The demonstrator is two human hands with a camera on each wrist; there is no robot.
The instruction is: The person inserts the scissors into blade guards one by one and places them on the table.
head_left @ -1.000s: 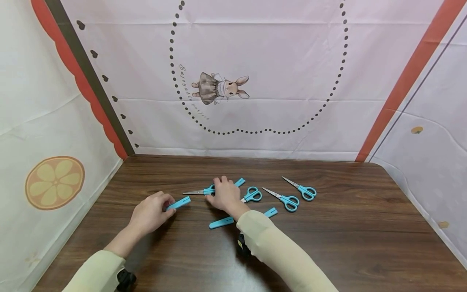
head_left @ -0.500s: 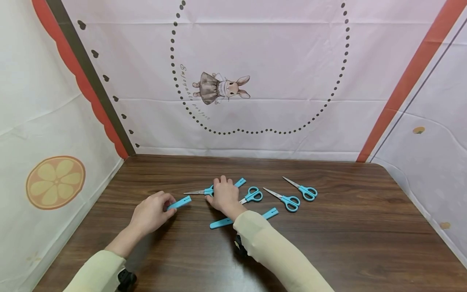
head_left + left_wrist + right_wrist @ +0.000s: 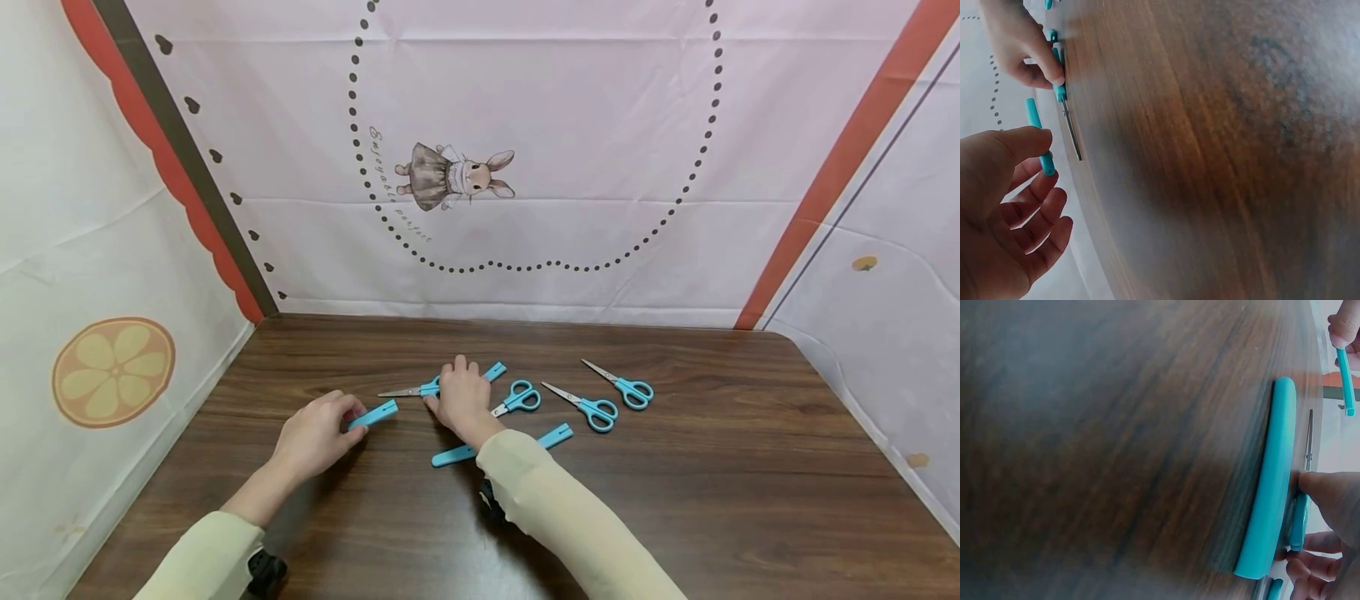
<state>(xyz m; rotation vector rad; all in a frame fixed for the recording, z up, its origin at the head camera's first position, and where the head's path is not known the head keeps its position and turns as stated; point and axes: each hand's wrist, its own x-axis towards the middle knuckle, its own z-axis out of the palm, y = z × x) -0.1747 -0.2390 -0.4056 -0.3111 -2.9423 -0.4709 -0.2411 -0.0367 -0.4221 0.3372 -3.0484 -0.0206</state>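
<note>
In the head view my left hand (image 3: 318, 432) pinches a light-blue scissors sheath (image 3: 375, 414) between thumb and fingers, above the table. The left wrist view shows this sheath (image 3: 1034, 115) with the other fingers loosely bent below it. My right hand (image 3: 461, 402) grips the blue handle of a pair of scissors (image 3: 405, 392), whose blades point left toward the sheath. Much of that handle is hidden by the hand; in the right wrist view the thumb lies against the handle (image 3: 1299, 522). A gap separates sheath and blade tip.
Right of my hand lie scissors (image 3: 522, 397) with partly hidden blades, then two more scissors (image 3: 600, 414) (image 3: 634, 393). A sheath (image 3: 493, 372) lies behind the right hand. Another sheath (image 3: 555, 437) lies under the forearm. A printed cloth (image 3: 600, 167) stands behind the wooden table (image 3: 712, 500).
The left hand and its sheath have shifted slightly right, toward the scissors' tip. The right hand keeps its grip on the scissors; its forearm has moved slightly left.
</note>
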